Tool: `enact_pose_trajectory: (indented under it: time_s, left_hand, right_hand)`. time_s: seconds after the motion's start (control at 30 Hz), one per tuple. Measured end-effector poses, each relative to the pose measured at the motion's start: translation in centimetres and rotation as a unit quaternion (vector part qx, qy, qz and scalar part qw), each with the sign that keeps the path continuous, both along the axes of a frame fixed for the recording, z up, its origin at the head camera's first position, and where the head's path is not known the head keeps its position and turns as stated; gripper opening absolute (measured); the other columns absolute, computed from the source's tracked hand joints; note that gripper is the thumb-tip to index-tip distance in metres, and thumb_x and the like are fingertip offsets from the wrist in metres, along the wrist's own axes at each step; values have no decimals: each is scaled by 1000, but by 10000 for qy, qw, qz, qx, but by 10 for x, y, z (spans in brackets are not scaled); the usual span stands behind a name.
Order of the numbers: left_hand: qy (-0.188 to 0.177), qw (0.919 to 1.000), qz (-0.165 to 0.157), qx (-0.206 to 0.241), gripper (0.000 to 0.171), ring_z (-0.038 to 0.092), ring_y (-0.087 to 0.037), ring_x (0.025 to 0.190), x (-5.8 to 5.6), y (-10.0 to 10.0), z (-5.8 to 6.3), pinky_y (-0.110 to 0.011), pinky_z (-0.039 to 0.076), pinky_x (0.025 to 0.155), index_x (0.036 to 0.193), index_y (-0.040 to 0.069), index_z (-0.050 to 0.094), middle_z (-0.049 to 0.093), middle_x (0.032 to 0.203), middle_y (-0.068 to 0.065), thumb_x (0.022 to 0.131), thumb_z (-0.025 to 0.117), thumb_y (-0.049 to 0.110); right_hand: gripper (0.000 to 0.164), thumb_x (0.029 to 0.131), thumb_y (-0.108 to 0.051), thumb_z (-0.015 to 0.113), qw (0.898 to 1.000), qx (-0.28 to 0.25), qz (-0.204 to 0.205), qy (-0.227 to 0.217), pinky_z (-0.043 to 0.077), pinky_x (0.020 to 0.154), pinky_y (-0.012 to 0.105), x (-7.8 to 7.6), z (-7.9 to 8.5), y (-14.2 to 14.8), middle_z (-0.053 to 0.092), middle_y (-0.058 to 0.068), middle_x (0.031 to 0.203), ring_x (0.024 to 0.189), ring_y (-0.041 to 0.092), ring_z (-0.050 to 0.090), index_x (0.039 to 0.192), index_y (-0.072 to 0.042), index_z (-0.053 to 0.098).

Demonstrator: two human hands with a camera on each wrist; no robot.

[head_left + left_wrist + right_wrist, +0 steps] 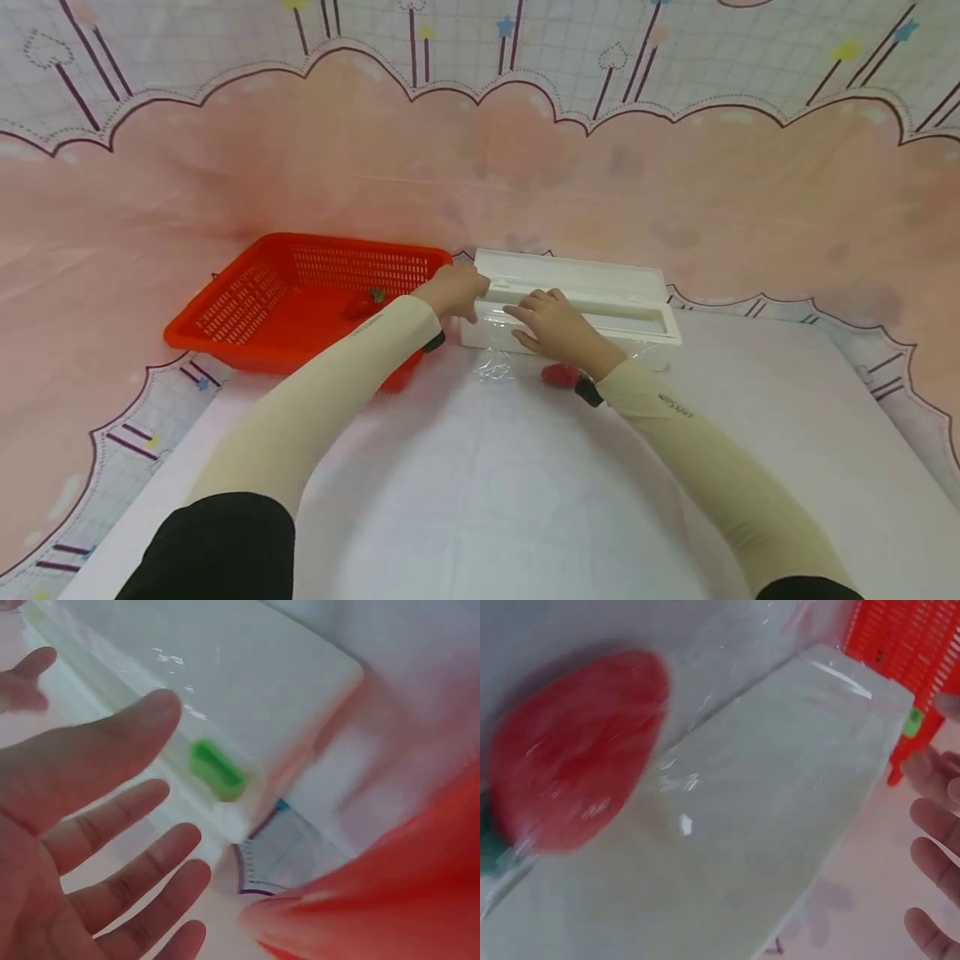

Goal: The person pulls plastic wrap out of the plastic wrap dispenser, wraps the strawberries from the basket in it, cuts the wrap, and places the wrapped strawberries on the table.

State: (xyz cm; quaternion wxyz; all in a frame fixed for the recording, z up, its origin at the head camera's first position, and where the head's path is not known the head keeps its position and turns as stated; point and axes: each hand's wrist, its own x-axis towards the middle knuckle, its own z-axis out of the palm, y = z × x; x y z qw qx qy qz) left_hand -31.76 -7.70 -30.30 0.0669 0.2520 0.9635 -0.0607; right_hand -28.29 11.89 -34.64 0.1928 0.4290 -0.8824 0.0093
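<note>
A long white box (570, 329) stands at the table's far side with its lid (570, 271) raised. Clear plastic film (495, 364) hangs over its front, and a small green piece (217, 771) sits at the box's left end. My left hand (454, 292) hovers by that end, thumb and fingers spread, holding nothing. Over the box's front edge is my right hand (558, 329), fingers loosely extended and nothing gripped. A red strawberry-shaped item (585, 750) with a green top lies before the box, under the film, partly hidden by the right wrist in the head view.
Left of the box stands a red plastic basket (258, 300) with slotted walls. Inside it lies another strawberry-like item (363, 307) with green leaves, partly behind the left arm. A white cloth (465, 500) covers the table, and a patterned pink curtain (525, 183) rises behind.
</note>
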Motion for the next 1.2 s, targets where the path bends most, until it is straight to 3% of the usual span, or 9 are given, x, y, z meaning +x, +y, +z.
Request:
enact_pose_trajectory:
  time_s: [0.17,0.3,0.5,0.63,0.8,1.0,1.2]
  left_hand:
    - [-295,9992,210,-161,32,60,-24,99,-6,3,-7,-38,49,86,101,5,64,67,104,-7,76,77,18]
    - [-161,9986,165,-475,30,61,-23,98,-6,7,-12,-38,50,87,102,5,66,68,106,-8,76,76,16]
    - [7,9977,303,-603,34,61,-24,100,-7,12,-19,-38,49,90,108,8,68,67,113,-9,76,77,17]
    - [123,9980,368,-503,39,60,-25,102,-9,10,-25,-38,49,89,110,7,65,67,112,-10,75,78,19]
    - [137,9986,501,-118,50,58,-27,104,-3,8,-29,-41,45,94,113,7,57,65,108,-11,74,79,29]
    - [316,9969,692,181,34,55,-27,104,0,8,-38,-42,42,96,112,12,62,63,110,-10,84,70,29]
    - [601,9944,797,335,35,55,-29,106,3,9,-44,-40,43,95,118,13,59,59,117,-14,87,66,27]
  right_hand:
    - [41,90,-25,59,9993,370,-21,-22,45,83,41,-9,-11,-23,64,8,99,98,27,59,128,-11,56]
    - [41,89,-23,61,9985,524,18,151,45,76,38,-13,-21,-34,59,8,93,92,25,58,129,-12,55]
    - [32,88,-23,62,9969,588,-41,521,43,71,36,-16,-26,-41,56,7,93,89,24,56,118,-14,59]
    - [30,88,-21,62,9965,582,-119,592,44,71,36,-17,-28,-43,55,8,94,88,24,55,117,-16,60]
    - [28,87,-19,62,9972,458,-104,580,46,73,38,-20,-33,-43,56,7,97,90,24,54,114,-16,62]
    - [18,86,-19,62,9976,350,-108,585,44,74,38,-24,-37,-43,57,8,101,93,25,53,102,-12,61]
    - [19,87,-19,60,9975,328,-127,607,45,77,40,-26,-39,-42,57,8,108,97,26,53,105,-14,60]
